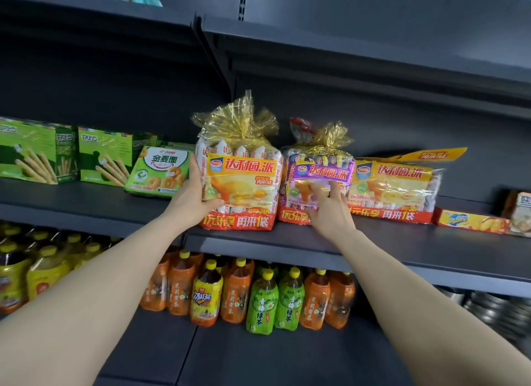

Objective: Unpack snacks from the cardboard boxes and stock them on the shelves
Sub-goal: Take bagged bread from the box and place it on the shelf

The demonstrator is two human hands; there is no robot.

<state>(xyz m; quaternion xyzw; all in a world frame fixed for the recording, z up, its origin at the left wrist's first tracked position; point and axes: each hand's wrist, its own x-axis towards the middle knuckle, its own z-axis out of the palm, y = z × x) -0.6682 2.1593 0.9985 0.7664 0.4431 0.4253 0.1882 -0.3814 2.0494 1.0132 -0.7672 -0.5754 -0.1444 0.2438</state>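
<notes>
Middle shelf, dark grey metal (373, 250), stock as seen from my head camera:

Item 1: tall clear-plastic snack bag with yellow label, red base band and gold cellophane tuft tied at the top (240, 181). It stands upright at the shelf's front edge. My left hand (191, 199) grips its left side, thumb curled across the lower front, the fingers out of sight behind the bag's edge.

Item 2: matching snack bag with a purple label and smaller gold tuft (317, 170), upright, touching item 1 on its right side. My right hand (330, 210) rests against its lower front, fingers spread and only slightly bent, pressing flat on the wrapper rather than closing round it.

Item 3: a second yellow-labelled snack bag (393, 190), lying over on its side, just beside item 2, its top flap pointing right.

Item 4: flat yellow and red carton (471, 222), lying near the right end of the same shelf.

Item 5: green carton printed with ring biscuits (158, 170), tilted back, just left of my left hand.

Item 6: two green cartons printed with biscuit sticks (66, 155), upright, further left on the neighbouring bay.

Lower shelf: plastic tea bottles with yellow caps, orange, yellow and green labels (258, 296), standing in rows beneath my forearms.
</notes>
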